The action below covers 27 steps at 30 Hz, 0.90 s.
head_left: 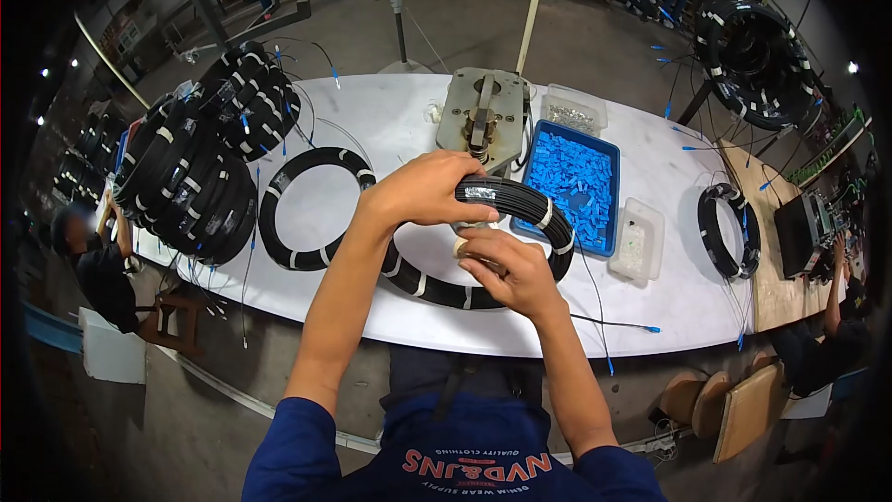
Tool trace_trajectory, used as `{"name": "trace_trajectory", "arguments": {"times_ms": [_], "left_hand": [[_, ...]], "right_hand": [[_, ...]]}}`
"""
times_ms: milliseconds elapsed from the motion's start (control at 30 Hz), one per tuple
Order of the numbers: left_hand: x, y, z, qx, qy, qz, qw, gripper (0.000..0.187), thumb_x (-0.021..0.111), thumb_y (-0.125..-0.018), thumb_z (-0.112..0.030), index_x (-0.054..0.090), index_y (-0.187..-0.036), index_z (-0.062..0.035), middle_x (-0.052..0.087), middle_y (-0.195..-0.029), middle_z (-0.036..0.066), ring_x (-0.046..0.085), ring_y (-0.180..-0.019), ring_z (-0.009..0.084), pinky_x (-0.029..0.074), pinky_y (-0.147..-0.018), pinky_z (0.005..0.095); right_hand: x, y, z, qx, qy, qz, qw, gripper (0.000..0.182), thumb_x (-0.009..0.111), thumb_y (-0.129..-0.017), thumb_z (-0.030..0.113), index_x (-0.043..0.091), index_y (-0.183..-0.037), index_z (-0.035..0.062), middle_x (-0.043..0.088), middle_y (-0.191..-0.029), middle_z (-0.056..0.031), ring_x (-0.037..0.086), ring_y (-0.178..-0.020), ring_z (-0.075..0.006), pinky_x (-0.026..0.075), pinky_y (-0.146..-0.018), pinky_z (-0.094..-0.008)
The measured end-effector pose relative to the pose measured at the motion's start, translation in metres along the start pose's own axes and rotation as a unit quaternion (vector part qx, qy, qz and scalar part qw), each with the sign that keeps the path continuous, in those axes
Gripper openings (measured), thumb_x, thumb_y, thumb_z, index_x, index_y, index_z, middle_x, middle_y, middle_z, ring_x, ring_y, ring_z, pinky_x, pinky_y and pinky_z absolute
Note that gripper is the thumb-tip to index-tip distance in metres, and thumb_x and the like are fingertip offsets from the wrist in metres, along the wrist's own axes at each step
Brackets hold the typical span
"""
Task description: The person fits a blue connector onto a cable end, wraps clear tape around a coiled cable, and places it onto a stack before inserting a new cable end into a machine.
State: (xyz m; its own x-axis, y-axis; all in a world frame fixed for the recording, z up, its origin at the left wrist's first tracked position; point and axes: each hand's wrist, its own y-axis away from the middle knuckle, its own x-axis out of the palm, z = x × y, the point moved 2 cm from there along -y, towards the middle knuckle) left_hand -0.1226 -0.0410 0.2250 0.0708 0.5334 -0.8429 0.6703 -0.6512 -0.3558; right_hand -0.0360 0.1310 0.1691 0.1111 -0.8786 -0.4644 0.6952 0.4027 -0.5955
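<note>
A coil of black cable, bound at intervals with white tape, lies in front of me on the white table. My left hand is closed around the coil's far side, beside a clear shiny wrap. Inside the ring, my right hand is closed, thumb and fingers pinched together. A small pale thing shows at its fingertips, too hidden to name. Just beyond the coil stands a metal bench press. Two cable ends with blue connectors trail from the coil toward the right.
A blue tray of blue connectors stands right of the press, beside clear plastic boxes. Another coil lies left, near stacked coils. One more coil is at right. People work at both sides.
</note>
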Motion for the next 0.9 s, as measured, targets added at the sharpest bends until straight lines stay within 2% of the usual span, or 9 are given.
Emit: {"name": "trace_trajectory", "arguments": {"times_ms": [33,100,233,400,533,600,700,800,900], "left_hand": [[-0.008,-0.004,-0.008,0.0,0.0,0.0,1.0,0.062,0.075,-0.076,-0.05,0.066,-0.104,0.0049,0.069,-0.08,0.018,0.066,-0.076,0.037,0.052,-0.074,0.0397],[-0.013,-0.008,-0.017,-0.134,0.023,0.157,0.978,0.062,0.074,-0.078,-0.048,0.064,-0.105,0.0066,0.068,-0.083,0.021,0.066,-0.078,0.0371,0.052,-0.073,0.0399],[-0.009,-0.005,-0.008,-0.163,0.074,0.17,0.969,0.055,0.075,-0.08,-0.045,0.064,-0.105,0.0023,0.068,-0.084,0.019,0.065,-0.078,0.0332,0.05,-0.069,0.038],[-0.004,0.002,0.003,-0.123,0.105,0.104,0.981,0.06,0.074,-0.081,-0.047,0.063,-0.107,0.006,0.069,-0.089,0.025,0.068,-0.08,0.0352,0.052,-0.072,0.0405],[-0.012,0.002,-0.011,-0.148,0.084,0.13,0.977,0.059,0.074,-0.082,-0.047,0.063,-0.105,0.0062,0.068,-0.086,0.024,0.067,-0.079,0.036,0.051,-0.071,0.0408],[-0.009,0.004,-0.007,-0.132,0.084,0.118,0.981,0.059,0.074,-0.082,-0.047,0.063,-0.105,0.0061,0.068,-0.085,0.024,0.067,-0.078,0.0362,0.051,-0.07,0.0409],[-0.005,0.007,-0.005,-0.107,0.087,0.097,0.986,0.059,0.074,-0.082,-0.047,0.063,-0.104,0.0061,0.068,-0.085,0.024,0.066,-0.078,0.0368,0.051,-0.07,0.0411],[-0.004,0.007,-0.006,-0.103,0.092,0.083,0.987,0.053,0.076,-0.082,-0.043,0.062,-0.102,0.0042,0.067,-0.082,0.022,0.065,-0.075,0.0364,0.05,-0.068,0.0409],[-0.001,0.008,-0.002,-0.096,0.089,0.056,0.99,0.048,0.077,-0.081,-0.039,0.063,-0.1,0.0026,0.067,-0.079,0.021,0.064,-0.072,0.0355,0.049,-0.066,0.0403]], "right_hand": [[-0.002,-0.001,0.002,0.0,0.0,0.0,1.0,0.021,0.076,-0.081,0.015,0.068,-0.099,0.0075,0.069,-0.113,-0.0093,0.071,-0.078,-0.0234,0.058,-0.067,-0.0308],[-0.003,-0.002,0.008,-0.05,0.034,0.015,0.998,0.019,0.076,-0.081,0.014,0.068,-0.098,0.0091,0.067,-0.118,-0.0084,0.07,-0.075,-0.0218,0.057,-0.063,-0.0303],[-0.002,0.006,0.01,-0.046,0.04,-0.014,0.998,0.015,0.075,-0.08,0.009,0.068,-0.094,0.0069,0.066,-0.115,-0.0104,0.07,-0.071,-0.0216,0.057,-0.061,-0.0313],[0.025,0.022,-0.01,-0.005,-0.095,-0.334,0.938,0.037,0.069,-0.078,-0.003,0.054,-0.112,0.0025,0.056,-0.114,-0.0174,0.061,-0.092,-0.0171,0.052,-0.075,-0.0273],[0.059,0.038,-0.016,0.151,-0.248,-0.378,0.879,0.053,0.067,-0.081,-0.005,0.04,-0.127,0.0046,0.049,-0.112,-0.0123,0.05,-0.105,-0.0154,0.048,-0.079,-0.0266],[0.066,0.039,-0.018,0.213,-0.3,-0.377,0.85,0.041,0.068,-0.084,0.0,0.048,-0.12,0.0022,0.052,-0.106,-0.0096,0.053,-0.098,-0.0144,0.047,-0.076,-0.0253],[0.067,0.029,-0.028,0.259,-0.229,-0.268,0.899,0.015,0.067,-0.091,0.013,0.062,-0.095,0.0003,0.058,-0.09,-0.0017,0.054,-0.075,-0.0068,0.045,-0.068,-0.0212],[0.06,0.028,-0.041,0.335,-0.29,-0.179,0.878,0.013,0.066,-0.093,0.015,0.062,-0.095,0.0021,0.059,-0.084,0.0011,0.053,-0.072,-0.005,0.044,-0.065,-0.021],[0.062,0.027,-0.049,0.288,-0.338,-0.233,0.865,0.015,0.066,-0.095,0.018,0.061,-0.088,0.0045,0.059,-0.078,0.0023,0.052,-0.069,-0.0052,0.043,-0.062,-0.0206]]}}
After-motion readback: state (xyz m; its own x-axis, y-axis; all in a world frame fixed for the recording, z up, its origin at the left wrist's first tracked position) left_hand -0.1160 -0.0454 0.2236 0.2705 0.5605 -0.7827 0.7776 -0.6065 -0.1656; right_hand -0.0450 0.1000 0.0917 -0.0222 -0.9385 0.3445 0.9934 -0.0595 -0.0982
